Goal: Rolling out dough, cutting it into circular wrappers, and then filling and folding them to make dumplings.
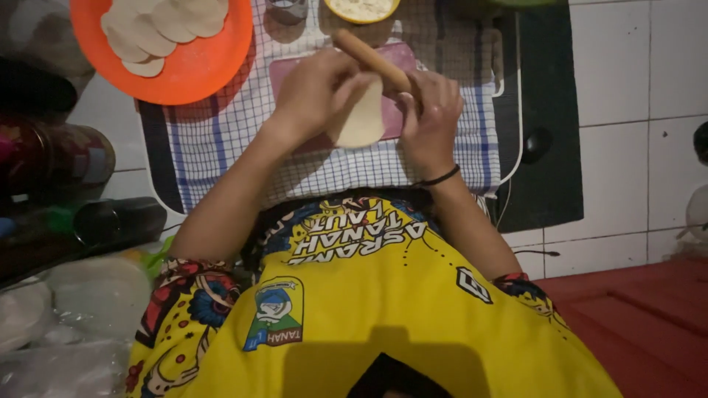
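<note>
Nearest the lens, bottom centre: yellow shirt (383, 324) with a shield-shaped blue-green patch at lower left and dark lettering across the middle. Above it, centre frame, left hand (313, 92) curled around the left edge of a pale flat dough piece (363, 118), fingers closed on it. Right hand (431, 114) touching the dough's right edge, thin black band at wrist, fingers bent; full grasp hard to tell. Wooden rolling pin (372, 55) lying diagonally just above, against both hands. Pink board (295, 70) underneath, on checked blue-white cloth (221, 140) reaching to a dark mat (542, 118). Upper left: orange plate (199, 70) holding pale dough rounds (158, 26), cut by top edge. Top centre: small yellow bowl (361, 9). Right side: white tiles (634, 96), bare; red surface (649, 317) at lower right. Left edge crowded: dark jars (55, 158), clear plastic bags (81, 302).
</note>
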